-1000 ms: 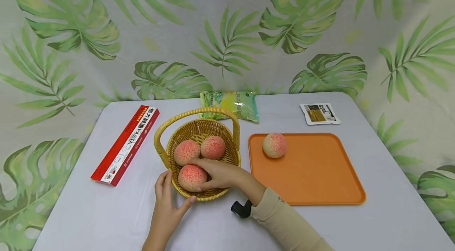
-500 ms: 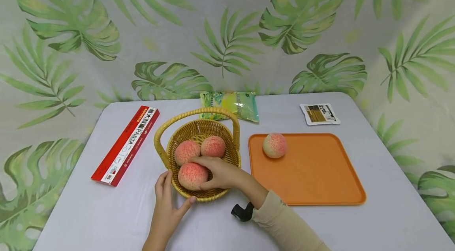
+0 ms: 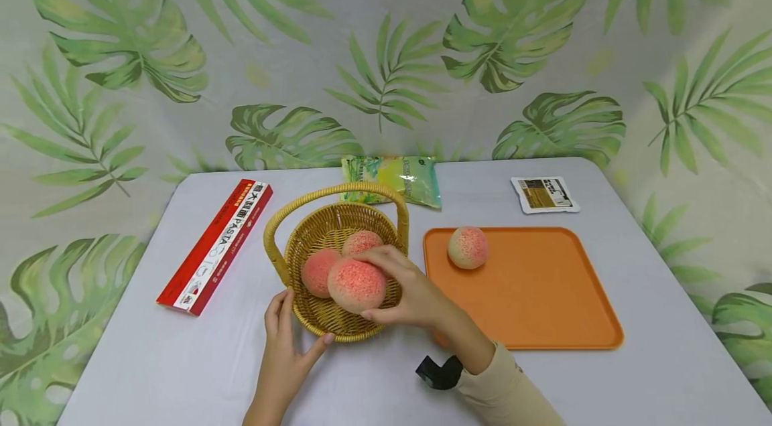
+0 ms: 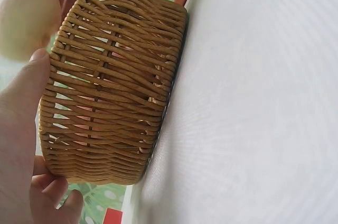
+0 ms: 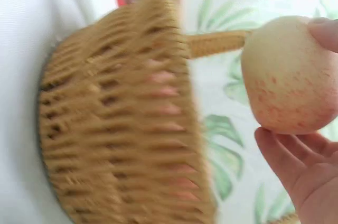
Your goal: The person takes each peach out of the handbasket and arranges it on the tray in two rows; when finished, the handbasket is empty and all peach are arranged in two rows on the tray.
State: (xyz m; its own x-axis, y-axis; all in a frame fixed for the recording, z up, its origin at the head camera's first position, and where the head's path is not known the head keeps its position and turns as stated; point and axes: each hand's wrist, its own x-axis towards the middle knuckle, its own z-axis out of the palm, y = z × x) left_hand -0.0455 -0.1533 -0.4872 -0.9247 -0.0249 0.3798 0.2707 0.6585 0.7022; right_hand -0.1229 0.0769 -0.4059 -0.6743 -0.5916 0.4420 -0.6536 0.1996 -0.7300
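- The right hand [image 3: 413,292] was clamped on the held peach [image 3: 357,285], thumb and fingers gripping it above the rim of the basket.
- Apart from it, the left hand [image 3: 285,352] rested against the basket [image 4: 111,97], thumb and fingers spread, apparently steadying it.
- The step in hand looked like lifting fruit out; the next move seemed to call for a firm grip and a path clear of the arched handle [image 3: 336,189] (easy to knock).
- Just beyond the right hand's fingers, two more peaches [image 3: 317,272] lay in the basket.
- To the right hand's right lay an orange tray [image 3: 537,292], with a lone peach [image 3: 468,247] near its far left corner.
- Beyond the left hand, off to its left, was a red pasta box [image 3: 214,248]; farther than both hands, a green packet [image 3: 413,181] and a white pouch [image 3: 545,195].
- Against half a second before, the held peach had risen and moved away from the left hand, one basket peach had shifted nearer the person, and the left hand had stayed put.
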